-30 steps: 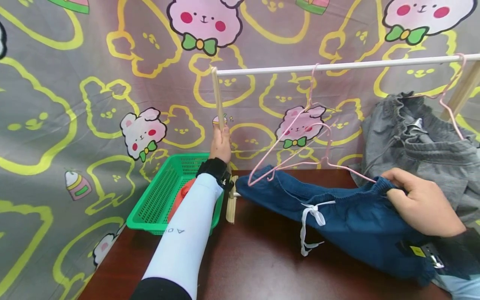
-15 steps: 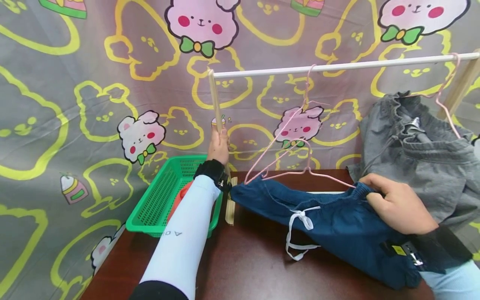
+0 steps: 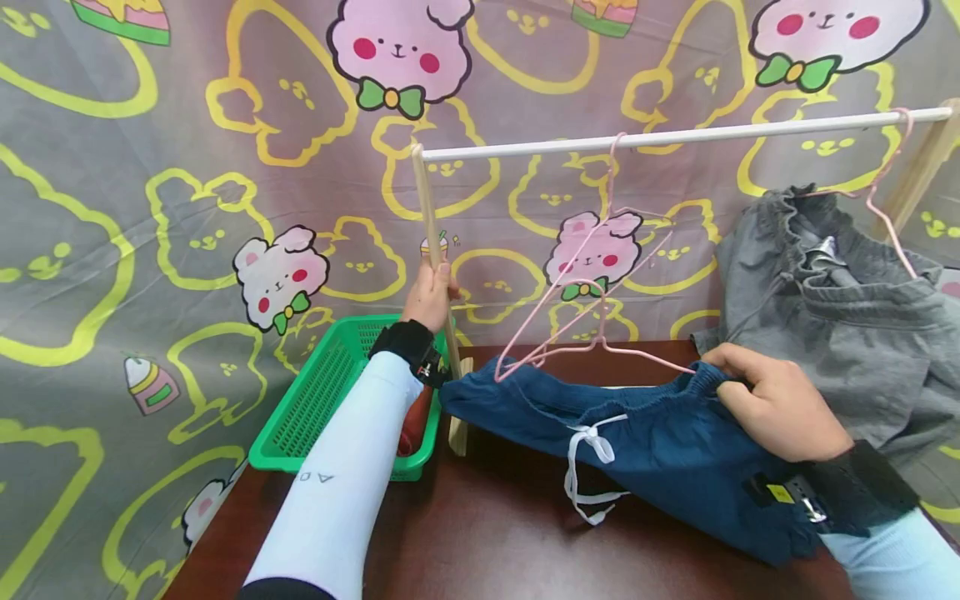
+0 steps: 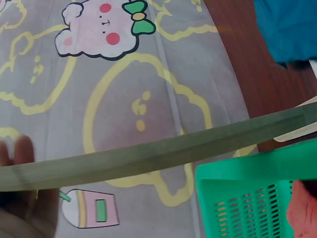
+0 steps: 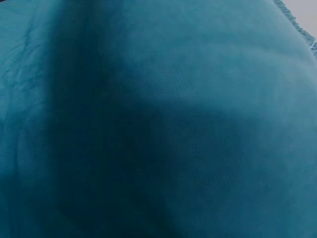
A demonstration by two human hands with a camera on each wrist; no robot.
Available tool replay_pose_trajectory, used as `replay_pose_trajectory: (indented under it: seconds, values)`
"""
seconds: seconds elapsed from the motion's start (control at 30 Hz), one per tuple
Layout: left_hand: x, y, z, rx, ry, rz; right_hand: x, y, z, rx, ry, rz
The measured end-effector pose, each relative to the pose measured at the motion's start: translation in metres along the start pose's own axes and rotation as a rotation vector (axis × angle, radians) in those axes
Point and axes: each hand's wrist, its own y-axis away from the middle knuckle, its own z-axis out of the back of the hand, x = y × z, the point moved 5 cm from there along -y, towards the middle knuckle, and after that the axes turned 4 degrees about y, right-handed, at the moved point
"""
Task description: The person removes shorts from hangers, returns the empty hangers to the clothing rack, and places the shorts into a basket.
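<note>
Dark blue drawstring shorts with a white drawstring are held up over the table. My right hand pinches their waistband at the right corner. A pink hanger lies within the waistband, its hook free of the rail. Another pink hanger hangs from the rail, its lower left corner overlapping the shorts. My left hand is at the rack's wooden post. In the left wrist view, its blurred fingers extend behind the post rather than curling over it. Blue cloth fills the right wrist view.
A white rail runs across the rack. Grey pants hang from a pink hanger on the right. A green basket with reddish-orange cloth stands left of the post on the brown table.
My right hand and the blue shorts have shifted left with the pink hanger. My left wrist has moved left relative to the post, baring more of the basket's reddish cloth.
</note>
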Motion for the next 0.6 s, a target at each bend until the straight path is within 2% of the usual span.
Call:
replay_pose_trajectory:
  seconds: [0.13, 0.3, 0.47, 0.6]
  values:
    - [-0.006, 0.004, 0.007, 0.032, -0.088, 0.022, 0.002, -0.001, -0.001, -0.006, -0.028, 0.005]
    - [-0.012, 0.01, 0.012, 0.101, -0.141, 0.063, 0.001, -0.002, -0.001, -0.012, -0.036, 0.02]
    - [-0.019, 0.025, 0.018, 0.174, -0.161, 0.073, 0.002, -0.001, -0.003, -0.028, -0.041, 0.03]
    - [-0.026, 0.04, 0.02, 0.231, -0.157, 0.047, 0.001, -0.001, -0.003, -0.04, -0.053, 0.022]
